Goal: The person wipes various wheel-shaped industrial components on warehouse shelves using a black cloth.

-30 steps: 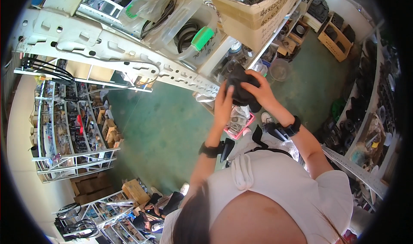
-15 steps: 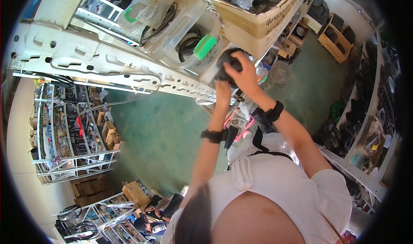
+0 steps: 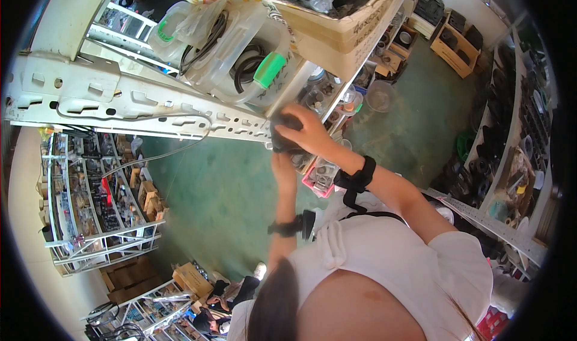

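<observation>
Right hand curls its grip over a black object, not yet released, beside the shelf; left hand below, its grip unclear.

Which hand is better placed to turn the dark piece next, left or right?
Probably the right hand: its fingers spread over the dark piece in plain view. The left hand is at the near edge, its fingertips hidden.

From the wearer's head we look down through a wide fisheye lens — the white shirt close below, the right hand farther out, the green floor beyond.
</observation>
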`<state>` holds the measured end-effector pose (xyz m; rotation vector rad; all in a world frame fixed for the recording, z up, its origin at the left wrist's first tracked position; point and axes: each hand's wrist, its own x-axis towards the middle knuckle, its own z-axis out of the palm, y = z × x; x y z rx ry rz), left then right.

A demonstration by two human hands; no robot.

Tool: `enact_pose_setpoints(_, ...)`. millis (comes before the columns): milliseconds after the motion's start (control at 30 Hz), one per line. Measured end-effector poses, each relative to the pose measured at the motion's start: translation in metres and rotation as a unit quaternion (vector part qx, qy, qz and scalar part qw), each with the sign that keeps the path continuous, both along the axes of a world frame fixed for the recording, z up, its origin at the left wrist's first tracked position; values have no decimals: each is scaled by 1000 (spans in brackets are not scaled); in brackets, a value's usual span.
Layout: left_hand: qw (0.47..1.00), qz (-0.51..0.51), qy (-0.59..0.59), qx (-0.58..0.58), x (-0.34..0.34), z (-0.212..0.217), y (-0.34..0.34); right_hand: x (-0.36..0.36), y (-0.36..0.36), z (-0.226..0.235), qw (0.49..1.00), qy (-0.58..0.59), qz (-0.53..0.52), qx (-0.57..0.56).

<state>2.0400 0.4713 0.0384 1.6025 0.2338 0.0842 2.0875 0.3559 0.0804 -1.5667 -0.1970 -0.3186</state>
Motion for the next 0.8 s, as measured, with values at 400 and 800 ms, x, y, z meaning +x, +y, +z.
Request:
enact_pose_setpoints(400, 975, -206, -37, -79, 10, -45, -12, -28, -42, -23, 992, -115, -31, -28)
enact_pose_setpoints(800, 945, -225, -137, -195, 64, 90, -108, -16, -99, 121, 944, -153, -256, -139)
